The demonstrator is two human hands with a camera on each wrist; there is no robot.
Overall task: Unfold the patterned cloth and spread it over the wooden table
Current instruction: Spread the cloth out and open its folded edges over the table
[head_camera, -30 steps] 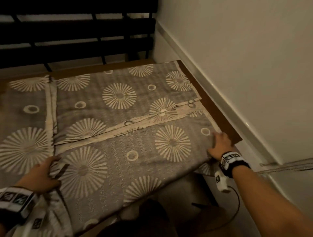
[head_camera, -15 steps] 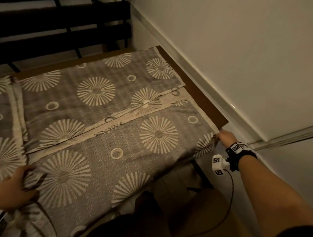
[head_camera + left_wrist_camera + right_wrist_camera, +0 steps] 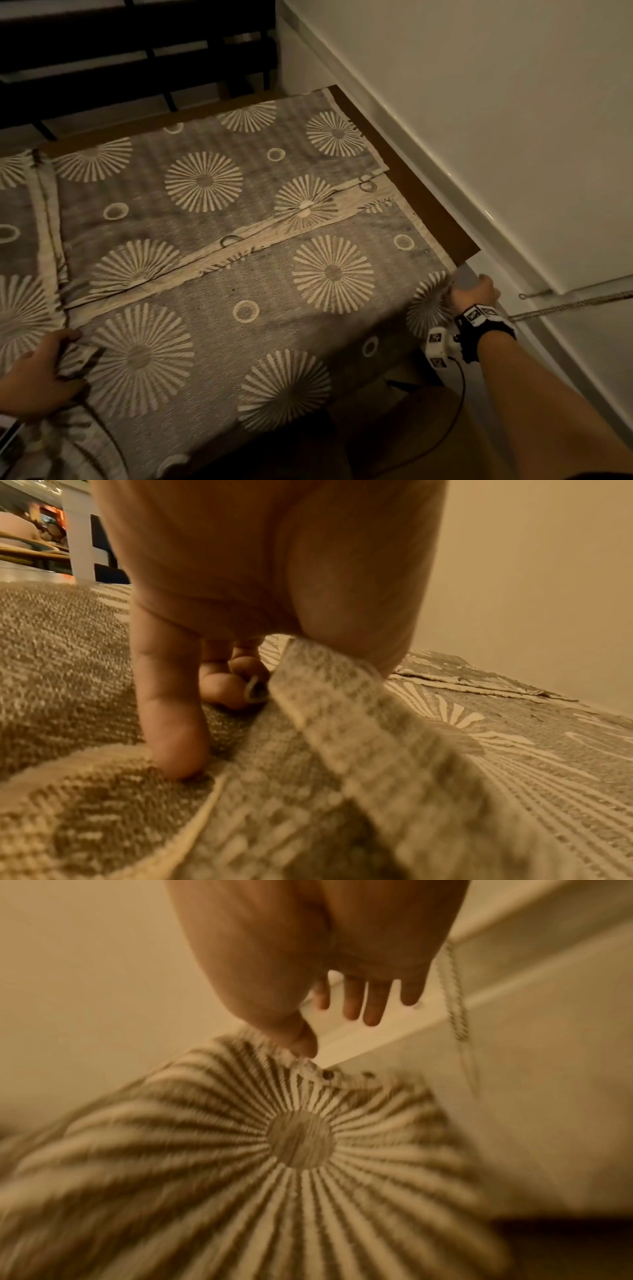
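Observation:
The patterned cloth, grey with pale sunbursts and rings, lies over most of the wooden table. A brown strip of table stays bare along the right side. The cloth's near part hangs over the front edge. Pale hems cross it where layers overlap. My left hand is at the near left and grips a raised fold, a strip of cloth passing under the thumb. My right hand is off the near right corner. Its fingers are straight and apart, and its thumb touches the hem.
A white wall with a ledge runs close along the table's right side. A beaded chain hangs across it near my right wrist. Dark slats stand behind the table. A brown rounded thing sits low by the front edge.
My right hand slid off the top of the cloth to the near right corner and now sits past the table's edge. My left hand kept hold of its fold. My head turned right.

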